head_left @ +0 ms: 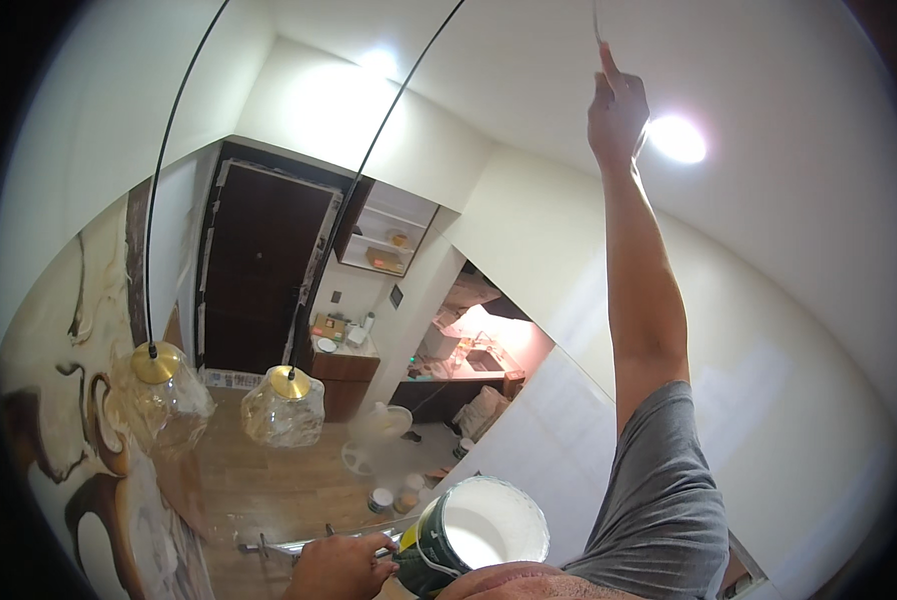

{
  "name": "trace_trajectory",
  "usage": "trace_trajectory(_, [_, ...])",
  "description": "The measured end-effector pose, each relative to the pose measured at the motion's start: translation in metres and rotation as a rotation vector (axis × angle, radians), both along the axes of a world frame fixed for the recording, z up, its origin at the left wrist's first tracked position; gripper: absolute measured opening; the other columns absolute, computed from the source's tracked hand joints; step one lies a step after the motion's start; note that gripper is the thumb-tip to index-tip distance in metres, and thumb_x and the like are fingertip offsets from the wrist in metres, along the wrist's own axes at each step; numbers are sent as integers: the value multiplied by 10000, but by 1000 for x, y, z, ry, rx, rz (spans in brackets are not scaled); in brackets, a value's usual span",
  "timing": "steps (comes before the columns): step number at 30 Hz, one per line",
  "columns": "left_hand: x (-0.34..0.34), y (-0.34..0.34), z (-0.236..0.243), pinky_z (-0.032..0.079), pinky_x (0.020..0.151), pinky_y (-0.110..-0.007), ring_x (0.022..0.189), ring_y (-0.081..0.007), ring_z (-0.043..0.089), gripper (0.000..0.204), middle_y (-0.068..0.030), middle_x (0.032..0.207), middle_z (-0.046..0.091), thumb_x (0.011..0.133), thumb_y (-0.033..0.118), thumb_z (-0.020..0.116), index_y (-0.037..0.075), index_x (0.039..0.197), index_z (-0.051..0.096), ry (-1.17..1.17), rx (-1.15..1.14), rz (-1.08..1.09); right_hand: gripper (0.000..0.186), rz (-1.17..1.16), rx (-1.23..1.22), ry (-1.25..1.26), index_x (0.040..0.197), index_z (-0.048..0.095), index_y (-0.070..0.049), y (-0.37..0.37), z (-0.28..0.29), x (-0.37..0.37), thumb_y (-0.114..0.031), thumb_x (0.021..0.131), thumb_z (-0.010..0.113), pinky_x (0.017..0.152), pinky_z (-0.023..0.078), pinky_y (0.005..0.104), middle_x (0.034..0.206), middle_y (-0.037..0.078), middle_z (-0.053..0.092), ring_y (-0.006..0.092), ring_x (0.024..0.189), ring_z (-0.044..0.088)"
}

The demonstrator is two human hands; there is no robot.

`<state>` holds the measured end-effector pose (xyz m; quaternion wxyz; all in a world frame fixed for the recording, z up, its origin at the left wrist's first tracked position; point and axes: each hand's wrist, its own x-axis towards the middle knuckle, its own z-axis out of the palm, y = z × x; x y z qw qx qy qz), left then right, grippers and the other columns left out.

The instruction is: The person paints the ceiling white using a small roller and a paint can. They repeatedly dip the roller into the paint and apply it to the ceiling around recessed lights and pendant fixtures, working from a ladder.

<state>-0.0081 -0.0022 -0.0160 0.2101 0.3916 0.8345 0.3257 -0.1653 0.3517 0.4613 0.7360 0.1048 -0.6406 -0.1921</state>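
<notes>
My right hand is raised to the white ceiling beside a lit round downlight. Its fingers are closed around a thin tool, seen edge-on; its kind cannot be made out. Low in view, my left hand has curled fingers right against the side of a paint bucket. Whether they grip the bucket or the ladder under it is hidden. White paint shows inside the bucket, whose outside is dark green and yellow with a wire handle. Metal ladder parts show beside my left hand.
Two glass pendant lamps with brass caps hang on black cords at the left. Far below are a wooden floor, a white stand fan and several tubs. A dark door and a lit kitchen counter lie beyond.
</notes>
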Motion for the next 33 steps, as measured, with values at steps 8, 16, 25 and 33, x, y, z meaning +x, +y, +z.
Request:
trace_trajectory(8, [5, -3, 19, 554, 901, -424, 985, -299, 738, 413, -82, 994, 786, 880, 338, 727, 224, 1277, 735, -119, 1, 75, 374, 111, -59, -184, 1399, 678, -211, -130, 4, -19, -135, 1040, 602, 788, 555, 415, 1033, 165, 663, 288, 893, 678])
trace_trajectory(16, [6, -3, 26, 553, 906, -418, 969, -289, 740, 400, -80, 974, 786, 882, 331, 737, 222, 1267, 744, -147, -42, 110, 401, 177, -106, -256, 1421, 663, -232, -142, 2, -12, -140, 1033, 618, 788, 549, 395, 1003, 168, 665, 277, 857, 652])
trace_trajectory(25, [2, 0, 17, 561, 878, -399, 948, -281, 750, 364, -78, 968, 790, 863, 262, 727, 219, 1222, 755, -48, -37, 41, 406, 126, -146, -82, 1368, 691, -358, -8, -12, 6, -179, 1005, 660, 767, 562, 372, 942, 29, 645, 186, 796, 659])
trace_trajectory(33, [8, 0, 14, 546, 919, -391, 983, -271, 732, 340, -79, 1020, 783, 881, 258, 712, 208, 1215, 750, -60, -67, 78, 430, 135, -277, -43, 1394, 673, -349, 55, -41, 33, -168, 1005, 642, 820, 558, 372, 980, 19, 660, 188, 867, 653])
